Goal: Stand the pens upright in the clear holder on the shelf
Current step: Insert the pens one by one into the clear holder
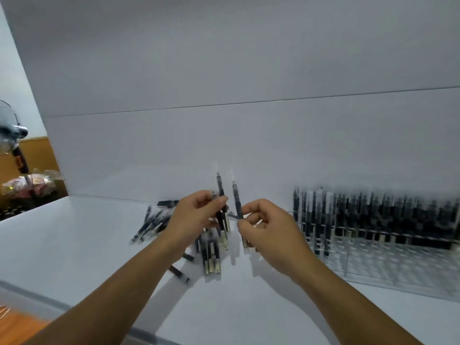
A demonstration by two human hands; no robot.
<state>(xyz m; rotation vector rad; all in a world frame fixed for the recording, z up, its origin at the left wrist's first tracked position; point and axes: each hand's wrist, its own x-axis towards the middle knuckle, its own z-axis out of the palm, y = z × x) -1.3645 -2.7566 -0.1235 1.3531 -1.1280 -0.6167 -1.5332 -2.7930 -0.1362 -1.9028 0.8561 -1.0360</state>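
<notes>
My left hand [196, 217] grips a small bunch of black pens [221, 192] in clear wrappers, tips up, above the white shelf [74, 245]. Just to its right, my right hand [267, 230] pinches a single black pen [236, 200], also held upright. Several loose pens [151, 225] lie in a pile on the shelf behind and under my left hand, with more pens [211, 257] lying below it. The clear holder [388, 265] stands at the right, and several pens [361, 215] stand upright in its back rows. Its front rows hold none.
A white back panel [224, 145] rises straight behind the shelf. At the far left, beyond the shelf edge, are a fan [10, 130] and wrapped goods [29, 183]. The shelf's front edge [37, 295] runs diagonally at the lower left.
</notes>
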